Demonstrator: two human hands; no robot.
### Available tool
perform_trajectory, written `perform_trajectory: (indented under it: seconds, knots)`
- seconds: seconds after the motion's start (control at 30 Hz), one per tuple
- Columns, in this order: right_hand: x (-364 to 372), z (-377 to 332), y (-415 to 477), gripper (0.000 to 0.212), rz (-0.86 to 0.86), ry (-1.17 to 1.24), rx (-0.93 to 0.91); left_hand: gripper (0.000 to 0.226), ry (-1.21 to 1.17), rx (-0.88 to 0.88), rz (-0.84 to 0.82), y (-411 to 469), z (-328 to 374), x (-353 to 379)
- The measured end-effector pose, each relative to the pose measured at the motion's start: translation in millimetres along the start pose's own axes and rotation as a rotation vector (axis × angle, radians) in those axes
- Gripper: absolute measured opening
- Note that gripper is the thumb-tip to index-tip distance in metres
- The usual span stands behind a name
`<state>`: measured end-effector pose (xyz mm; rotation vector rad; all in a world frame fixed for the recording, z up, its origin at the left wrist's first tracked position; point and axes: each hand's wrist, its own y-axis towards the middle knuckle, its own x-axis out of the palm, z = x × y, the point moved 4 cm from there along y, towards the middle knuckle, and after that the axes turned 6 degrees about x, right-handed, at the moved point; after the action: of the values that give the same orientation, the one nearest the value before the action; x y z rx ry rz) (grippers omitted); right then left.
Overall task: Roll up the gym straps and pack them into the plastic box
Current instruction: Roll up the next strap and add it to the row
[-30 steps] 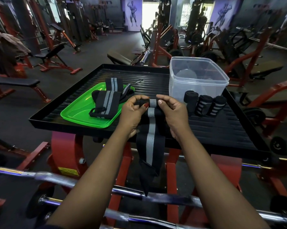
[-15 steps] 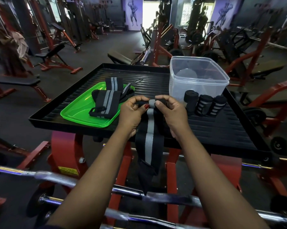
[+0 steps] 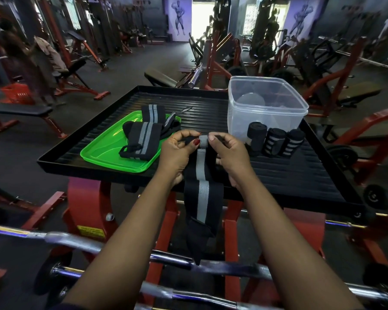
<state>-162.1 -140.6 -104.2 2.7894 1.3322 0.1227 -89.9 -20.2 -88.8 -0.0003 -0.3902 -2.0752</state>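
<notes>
Left hand (image 3: pixel 177 153) and right hand (image 3: pixel 230 153) pinched top edge of strap (image 3: pixel 202 175), tail hung over black tray (image 3: pixel 278 175) edge, three rolled straps (image 3: pixel 275 139) stood beside plastic box (image 3: pixel 267 106)

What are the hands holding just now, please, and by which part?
The left hand and the right hand both pinch the top end of the strap; the rest hangs down past the front edge of the tray.

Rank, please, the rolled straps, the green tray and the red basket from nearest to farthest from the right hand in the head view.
1. Rolled straps, just right of the right hand.
2. Green tray, to the left, past the left hand.
3. Red basket, far off at the left edge.
</notes>
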Motion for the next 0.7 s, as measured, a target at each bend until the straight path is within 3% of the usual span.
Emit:
perform_trajectory:
  seconds: [0.1, 0.23, 0.33, 0.43, 0.6, 0.7]
  knots:
    - [-1, -1, 0, 0.003, 0.017, -0.035, -0.012, 0.02, -0.032, -0.031, 0.003, 0, 0, -1]
    - [-3, -1, 1, 0.013, 0.018, -0.008, -0.045, 0.03, -0.116, -0.16, -0.007, 1, -7, -2]
    - [-6, -1, 1, 0.019, 0.04, -0.052, -0.048, 0.02, -0.157, -0.239, -0.019, 3, -12, -1]
    - [-6, -3, 0, 0.024, 0.035, -0.079, -0.067, 0.012, -0.167, -0.215, -0.01, 5, -12, 0]
    - [-3, -1, 0, 0.011, 0.013, -0.014, 0.022, 0.017, -0.105, -0.127, 0.04, 3, -9, -2]
    - [-1, 1, 1, 0.015, 0.007, -0.022, 0.021, 0.022, -0.066, -0.101, 0.041, 1, -8, -2]
